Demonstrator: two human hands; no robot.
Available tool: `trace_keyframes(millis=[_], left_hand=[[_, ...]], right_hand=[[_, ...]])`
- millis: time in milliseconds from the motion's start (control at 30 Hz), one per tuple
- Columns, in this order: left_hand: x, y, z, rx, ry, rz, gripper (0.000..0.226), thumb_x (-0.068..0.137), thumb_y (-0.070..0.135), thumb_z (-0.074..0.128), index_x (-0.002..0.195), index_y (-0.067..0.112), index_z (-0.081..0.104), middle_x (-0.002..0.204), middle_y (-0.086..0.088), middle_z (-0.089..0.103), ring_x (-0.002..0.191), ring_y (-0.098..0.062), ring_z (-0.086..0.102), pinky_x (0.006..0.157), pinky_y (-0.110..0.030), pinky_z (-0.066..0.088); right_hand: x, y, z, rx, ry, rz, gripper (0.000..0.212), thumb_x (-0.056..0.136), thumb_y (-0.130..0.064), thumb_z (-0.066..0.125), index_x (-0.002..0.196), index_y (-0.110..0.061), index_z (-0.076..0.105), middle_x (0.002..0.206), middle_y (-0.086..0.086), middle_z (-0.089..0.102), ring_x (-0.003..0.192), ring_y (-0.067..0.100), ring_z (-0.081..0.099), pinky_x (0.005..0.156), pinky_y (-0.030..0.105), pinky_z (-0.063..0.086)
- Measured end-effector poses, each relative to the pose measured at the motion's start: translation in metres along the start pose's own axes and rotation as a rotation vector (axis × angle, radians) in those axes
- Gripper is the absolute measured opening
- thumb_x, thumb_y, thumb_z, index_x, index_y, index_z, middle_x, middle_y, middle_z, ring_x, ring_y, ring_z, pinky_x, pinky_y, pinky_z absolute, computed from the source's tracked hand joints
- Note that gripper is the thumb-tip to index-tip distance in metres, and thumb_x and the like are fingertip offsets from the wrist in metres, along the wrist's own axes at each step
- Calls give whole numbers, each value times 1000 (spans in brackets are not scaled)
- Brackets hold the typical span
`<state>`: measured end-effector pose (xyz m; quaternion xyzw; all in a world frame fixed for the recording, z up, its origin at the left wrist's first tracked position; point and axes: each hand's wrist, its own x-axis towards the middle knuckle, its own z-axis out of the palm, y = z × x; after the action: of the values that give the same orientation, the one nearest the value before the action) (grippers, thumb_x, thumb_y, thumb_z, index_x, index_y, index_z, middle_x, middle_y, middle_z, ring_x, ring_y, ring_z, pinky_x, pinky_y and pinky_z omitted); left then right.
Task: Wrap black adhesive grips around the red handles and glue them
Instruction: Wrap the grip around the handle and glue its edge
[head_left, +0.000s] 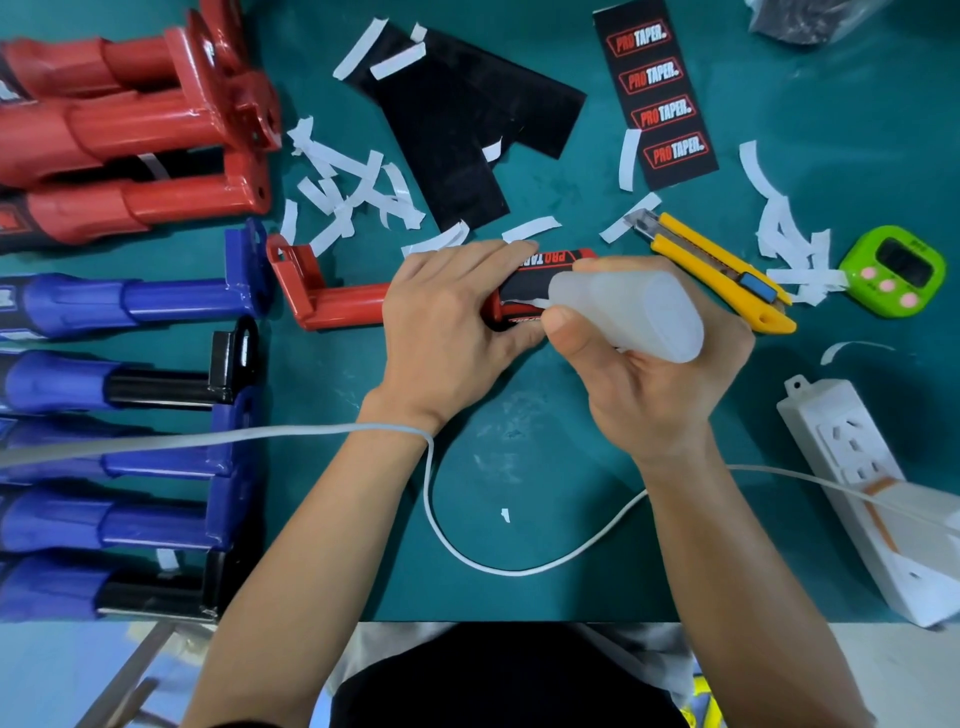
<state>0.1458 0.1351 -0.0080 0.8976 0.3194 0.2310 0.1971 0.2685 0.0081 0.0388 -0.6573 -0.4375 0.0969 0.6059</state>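
The fingers (498, 254) of the left hand (447, 322) curl over the top of the red handle (343, 304), thumb underneath, clamping it where the black grip (540, 270) wraps it. The right hand (649, 374) pinches a cloudy plastic bottle (639, 312) between thumb and curled fingers, with the nozzle aimed left at the lower edge of the grip. What the bottle holds cannot be made out through its wall.

The handle lies at mid-frame on the teal surface (519, 519), its long axis running left to right. Its bracket end points left and its wrapped end points right. Both hands cover the middle and the far right end, and the red lettering on the grip is partly hidden.

Just right of the hands lies a yellow knife (727, 270), and beyond it a green timer (891, 270). A white power strip (852, 467) is cut off at the lower right, and a white cable (467, 545) loops between the forearms. Above the hands are black sheets (467, 119), a printed label sheet (657, 93) and scattered white paper strips (353, 187). More red handles (130, 130) fill the upper left and blue handles (130, 301) the left edge, all cut off by the frame.
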Motion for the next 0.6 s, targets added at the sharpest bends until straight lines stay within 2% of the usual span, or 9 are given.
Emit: trace_keyframes(millis=[100, 233, 333, 433, 600], left_hand=[[0, 0, 0, 3, 3, 3, 49, 87, 58, 58, 123, 28, 74, 119, 11, 74, 106, -15, 67, 93, -31, 41], [0, 0, 0, 4, 14, 3, 49, 89, 59, 56, 122, 27, 75, 118, 10, 74, 105, -15, 67, 93, -32, 42], [0, 0, 1, 6, 15, 4, 48, 89, 59, 58, 122, 27, 75, 118, 10, 74, 105, -15, 66, 92, -30, 41], [0, 0, 0, 9, 14, 4, 49, 90, 59, 57, 122, 27, 75, 118, 10, 74, 105, -15, 66, 92, -29, 40], [0, 1, -1, 5, -4, -2, 49, 89, 60, 59, 123, 28, 75, 119, 10, 74, 106, -15, 67, 93, -30, 40]], right_hand=[[0, 1, 0, 3, 6, 1, 23, 89, -15, 80, 107, -2, 73, 109, -21, 67, 94, -6, 67, 80, 20, 57], [2, -2, -1, 23, 29, 9, 22, 92, -23, 80, 106, -10, 70, 104, -22, 67, 91, -5, 68, 79, 20, 56], [3, -3, -1, 41, 45, 17, 22, 92, -23, 79, 106, -10, 70, 109, -29, 66, 93, -5, 68, 80, 19, 55], [2, -2, 0, 50, 43, 17, 22, 94, -26, 78, 105, -8, 70, 106, -21, 68, 92, -3, 69, 79, 21, 57], [2, -1, 2, 36, 27, 30, 23, 89, -19, 80, 107, -10, 70, 109, -28, 66, 94, -6, 68, 80, 20, 57]])
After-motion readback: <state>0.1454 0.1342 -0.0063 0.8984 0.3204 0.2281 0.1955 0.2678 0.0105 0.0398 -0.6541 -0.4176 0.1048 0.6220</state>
